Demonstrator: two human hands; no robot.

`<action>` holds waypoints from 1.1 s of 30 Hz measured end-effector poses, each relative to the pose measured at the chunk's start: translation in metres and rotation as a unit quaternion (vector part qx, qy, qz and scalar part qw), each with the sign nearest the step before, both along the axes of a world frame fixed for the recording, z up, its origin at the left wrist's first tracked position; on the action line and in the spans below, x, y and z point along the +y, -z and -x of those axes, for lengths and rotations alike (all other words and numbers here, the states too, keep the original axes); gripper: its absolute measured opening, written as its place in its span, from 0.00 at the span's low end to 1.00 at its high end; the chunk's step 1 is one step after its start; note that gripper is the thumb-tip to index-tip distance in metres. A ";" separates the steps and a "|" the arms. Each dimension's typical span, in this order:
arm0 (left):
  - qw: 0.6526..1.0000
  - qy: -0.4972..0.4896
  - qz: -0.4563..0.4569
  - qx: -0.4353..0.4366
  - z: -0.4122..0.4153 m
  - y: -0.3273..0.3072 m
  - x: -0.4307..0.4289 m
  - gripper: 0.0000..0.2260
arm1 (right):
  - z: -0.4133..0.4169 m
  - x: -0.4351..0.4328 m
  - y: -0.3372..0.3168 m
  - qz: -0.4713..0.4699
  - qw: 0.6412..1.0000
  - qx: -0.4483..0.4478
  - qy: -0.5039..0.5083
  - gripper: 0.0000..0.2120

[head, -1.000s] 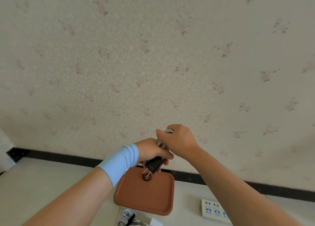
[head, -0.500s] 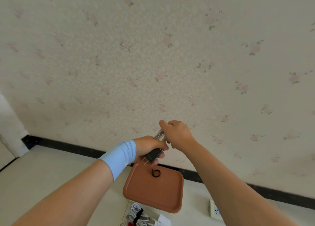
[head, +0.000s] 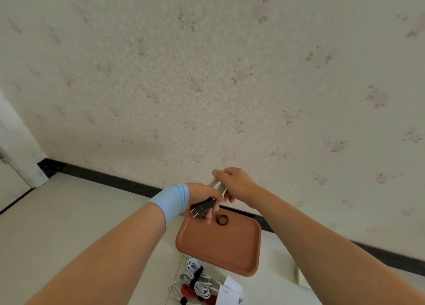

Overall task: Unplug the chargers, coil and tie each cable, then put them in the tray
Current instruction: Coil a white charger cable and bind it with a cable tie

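Note:
My left hand (head: pixel 202 195), with a light blue wristband, grips a black charger plug (head: pixel 204 207) whose metal prongs point down-left. Just to its right, my right hand (head: pixel 236 183) holds the blurred loops of a light cable (head: pixel 215 184) above the plug. Both hands hover over the far left corner of a brown tray (head: pixel 239 252) on the floor. A black band ring (head: pixel 222 219) lies in the tray near that corner. In front of the tray lie coiled white and red cables (head: pixel 195 281) tied with black straps, next to a white charger (head: pixel 231 292).
A flowered wallpaper wall (head: pixel 207 86) with a dark baseboard (head: pixel 103 178) rises right behind the tray. A pale power strip edge (head: pixel 300 277) peeks out beside my right forearm. A white door frame (head: pixel 16 153) stands at the far left.
The view has swung left and down, so the tray and tied cables show more and the power strip is mostly covered. The plug has tilted, prongs now down-left, and the ring lies in the tray.

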State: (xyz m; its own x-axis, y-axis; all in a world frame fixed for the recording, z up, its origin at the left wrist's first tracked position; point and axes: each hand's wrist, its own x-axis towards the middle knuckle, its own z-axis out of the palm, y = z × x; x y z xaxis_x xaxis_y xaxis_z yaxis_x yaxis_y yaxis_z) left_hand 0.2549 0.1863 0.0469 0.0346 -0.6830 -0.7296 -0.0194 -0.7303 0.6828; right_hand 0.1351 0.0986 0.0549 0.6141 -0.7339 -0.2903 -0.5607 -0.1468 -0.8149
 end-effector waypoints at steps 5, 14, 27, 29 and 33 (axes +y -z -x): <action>0.995 -0.079 -0.018 -0.065 -0.036 0.063 -0.009 0.13 | 0.007 -0.039 0.064 -0.060 0.995 0.083 0.007 0.19; 0.984 -0.160 -0.022 -0.078 -0.037 0.144 -0.026 0.08 | -0.003 -0.056 0.184 0.132 0.873 0.352 -0.309 0.16; 0.971 -0.230 -0.034 -0.049 -0.022 0.190 -0.034 0.04 | -0.002 -0.061 0.249 0.185 0.884 0.315 -0.291 0.14; 0.965 -0.256 -0.032 -0.054 -0.022 0.187 -0.035 0.03 | -0.002 -0.061 0.232 0.152 0.907 0.272 -0.282 0.14; 0.961 -0.265 0.007 -0.080 -0.019 0.167 -0.034 0.07 | 0.001 -0.057 0.181 0.052 0.970 0.156 -0.176 0.10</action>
